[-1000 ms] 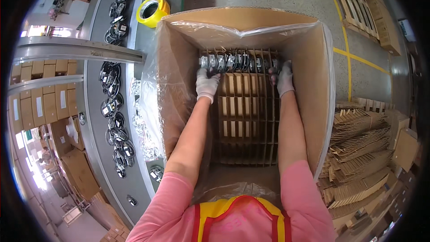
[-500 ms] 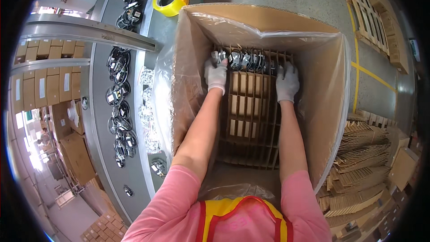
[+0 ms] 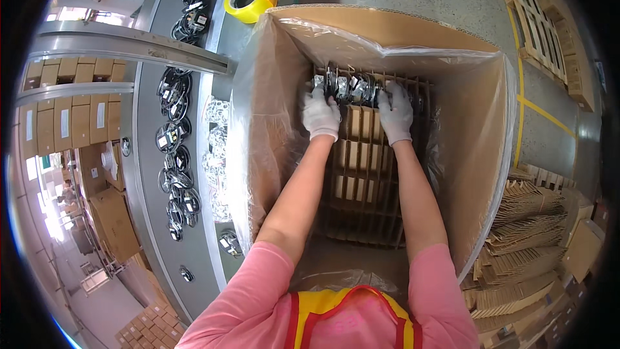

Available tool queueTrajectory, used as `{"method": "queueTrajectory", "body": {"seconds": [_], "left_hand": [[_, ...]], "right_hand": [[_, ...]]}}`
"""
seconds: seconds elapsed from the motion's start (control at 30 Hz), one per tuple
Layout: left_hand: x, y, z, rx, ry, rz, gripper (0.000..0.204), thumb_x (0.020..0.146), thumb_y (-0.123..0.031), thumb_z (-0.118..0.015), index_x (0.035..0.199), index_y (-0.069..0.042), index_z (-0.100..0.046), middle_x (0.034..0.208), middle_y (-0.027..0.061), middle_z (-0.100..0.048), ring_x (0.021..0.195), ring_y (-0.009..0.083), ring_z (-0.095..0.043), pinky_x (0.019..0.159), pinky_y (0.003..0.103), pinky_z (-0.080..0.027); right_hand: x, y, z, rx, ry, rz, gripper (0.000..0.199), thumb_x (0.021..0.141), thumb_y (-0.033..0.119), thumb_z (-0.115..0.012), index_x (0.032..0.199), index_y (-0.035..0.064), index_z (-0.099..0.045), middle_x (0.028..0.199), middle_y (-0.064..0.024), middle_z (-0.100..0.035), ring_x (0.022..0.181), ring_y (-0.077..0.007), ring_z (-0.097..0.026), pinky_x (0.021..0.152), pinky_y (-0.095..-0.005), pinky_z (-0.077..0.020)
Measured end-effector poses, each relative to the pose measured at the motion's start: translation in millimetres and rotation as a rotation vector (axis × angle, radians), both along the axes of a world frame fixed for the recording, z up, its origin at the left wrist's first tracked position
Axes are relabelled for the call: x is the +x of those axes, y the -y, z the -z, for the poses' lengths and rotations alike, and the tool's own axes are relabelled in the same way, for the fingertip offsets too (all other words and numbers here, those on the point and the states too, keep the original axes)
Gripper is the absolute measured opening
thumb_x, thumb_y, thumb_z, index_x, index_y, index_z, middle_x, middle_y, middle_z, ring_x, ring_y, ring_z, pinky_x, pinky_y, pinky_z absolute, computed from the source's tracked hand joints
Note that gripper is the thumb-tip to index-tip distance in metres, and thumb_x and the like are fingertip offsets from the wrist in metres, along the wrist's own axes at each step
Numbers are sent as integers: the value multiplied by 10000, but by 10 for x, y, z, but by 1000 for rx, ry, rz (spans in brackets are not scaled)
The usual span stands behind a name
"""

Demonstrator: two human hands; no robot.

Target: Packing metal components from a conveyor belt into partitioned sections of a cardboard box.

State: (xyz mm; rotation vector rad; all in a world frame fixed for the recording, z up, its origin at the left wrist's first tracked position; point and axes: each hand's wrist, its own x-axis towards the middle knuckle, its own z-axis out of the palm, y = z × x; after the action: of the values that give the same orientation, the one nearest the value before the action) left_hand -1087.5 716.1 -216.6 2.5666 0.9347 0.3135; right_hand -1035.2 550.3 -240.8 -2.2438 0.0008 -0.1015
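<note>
Both my hands wear pale gloves and reach down into a large cardboard box (image 3: 361, 24) lined with clear plastic. Inside it lies a cardboard divider grid (image 3: 352, 155) with narrow slots. Along its far edge stands a row of bagged black coiled cables (image 3: 357, 87). My left hand (image 3: 321, 116) rests at the left end of that row, its fingers apart against the bags. Toward the row's right part, my right hand (image 3: 396, 115) has its fingers spread over the bags. The gloves hide some fingertips and part of the cables.
A conveyor (image 3: 148, 207) to the left carries several black coiled cables (image 3: 174, 94). Beside it lie clear bagged pieces (image 3: 217, 148) and a yellow tape roll (image 3: 248, 1). A metal beam (image 3: 129, 45) crosses the conveyor. Stacked cardboard dividers (image 3: 523, 232) and a wooden pallet (image 3: 533, 26) stand right.
My right hand has moved left from the grid's right edge onto the cable row. My left hand has shifted slightly right and nearer to me. The view has shifted a little.
</note>
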Motion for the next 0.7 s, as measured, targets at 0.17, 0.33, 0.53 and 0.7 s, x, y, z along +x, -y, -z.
{"method": "queueTrajectory", "body": {"seconds": [0.17,0.33,0.53,0.7], "left_hand": [[17,-349,287,-400,267,121,386,867,-107,-575,1246,-73,-511,1094,221,-619,967,401,-601,850,435,-469],[43,-85,44,-287,195,-2,416,849,-71,-578,1259,-65,-503,1141,209,-606,1007,374,-601,871,432,-470],[35,-75,31,-5,329,340,433,738,-59,-637,1158,-135,-561,1296,186,-494,1098,396,-543,935,441,-458],[120,14,-195,159,17,332,471,700,-128,-684,1155,-142,-563,1384,123,-409,1205,406,-442,928,477,-453]], "right_hand": [[-38,-378,-23,130,-114,-159,330,806,233,-680,1074,61,-594,1039,-149,-610,927,-336,-604,819,-389,-478],[-106,-256,-67,16,-175,-62,281,750,258,-715,891,49,-590,889,-157,-628,838,-348,-613,710,-437,-466],[-295,-405,-302,1,22,-199,255,787,281,-690,867,57,-599,1040,-181,-598,849,-371,-615,717,-439,-485],[-126,-269,-30,167,-307,-44,230,754,213,-680,892,32,-643,974,-173,-638,897,-332,-625,785,-390,-490]]}}
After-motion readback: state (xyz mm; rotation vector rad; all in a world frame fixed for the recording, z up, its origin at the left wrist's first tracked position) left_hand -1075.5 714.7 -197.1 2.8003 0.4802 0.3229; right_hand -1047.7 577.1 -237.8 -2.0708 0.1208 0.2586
